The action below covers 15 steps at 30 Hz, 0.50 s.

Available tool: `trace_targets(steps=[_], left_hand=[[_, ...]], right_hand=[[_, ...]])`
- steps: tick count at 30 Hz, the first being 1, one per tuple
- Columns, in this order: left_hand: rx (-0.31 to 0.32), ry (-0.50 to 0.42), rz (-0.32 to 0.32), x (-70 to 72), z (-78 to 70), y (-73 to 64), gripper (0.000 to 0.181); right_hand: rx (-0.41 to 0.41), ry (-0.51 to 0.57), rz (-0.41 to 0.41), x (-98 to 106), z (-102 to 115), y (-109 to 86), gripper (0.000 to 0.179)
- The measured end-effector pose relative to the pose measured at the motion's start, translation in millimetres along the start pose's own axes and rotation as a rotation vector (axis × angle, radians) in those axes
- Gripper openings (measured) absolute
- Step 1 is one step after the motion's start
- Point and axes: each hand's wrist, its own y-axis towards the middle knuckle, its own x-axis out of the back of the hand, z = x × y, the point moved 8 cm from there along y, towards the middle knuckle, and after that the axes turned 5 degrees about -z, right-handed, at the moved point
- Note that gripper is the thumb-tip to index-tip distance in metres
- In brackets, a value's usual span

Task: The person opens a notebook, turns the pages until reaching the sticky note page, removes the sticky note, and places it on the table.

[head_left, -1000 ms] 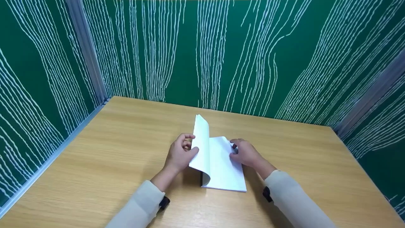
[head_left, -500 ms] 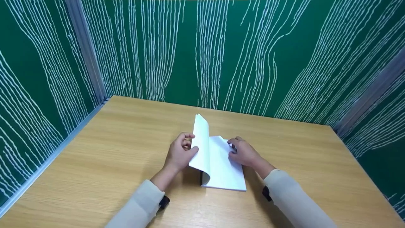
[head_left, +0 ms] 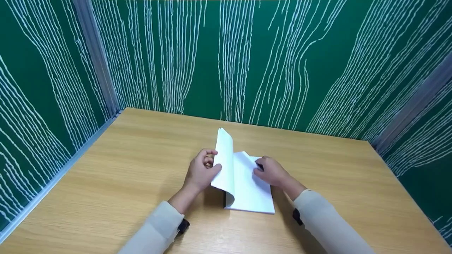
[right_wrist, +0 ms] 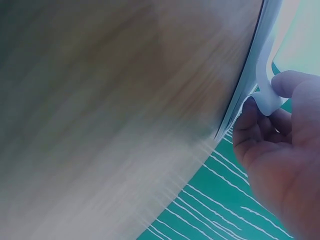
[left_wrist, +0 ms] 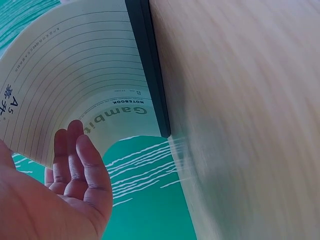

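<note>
From my post I find the notebook below and a little right of centre in the head view, flat on the tabletop, its long axis running up and down the frame with a slight lean. A bundle of lifted pages stands bowed along its left side; the left wrist view gives me the ruled, printed face, with the dark spine to its right. The left hand grips that bundle by its outer edge, thumb on the near face, fingers behind. The relation I watch is at the notebook's upper right: the right hand is the nearer one there, touching it, and the flat page spreads down and left from its fingers. Those are curled, and in the right wrist view I see them pinch a curled page corner. Farther out, two pale sleeves enter from the bottom edge, and a green wall with wavy white lines fills the upper frame.
</note>
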Motion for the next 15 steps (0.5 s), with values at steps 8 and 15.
trace_targets(steps=[8,15], left_hand=[[0.006,0.003,-0.011,-0.7,1.7,0.5,0.034],[0.011,0.010,0.002,-1.1,1.9,0.6,0.034]], right_hand=[[-0.105,0.037,0.026,-2.8,-7.3,0.2,0.031],[-0.098,0.055,0.021,-1.8,-6.6,0.1,0.029]])
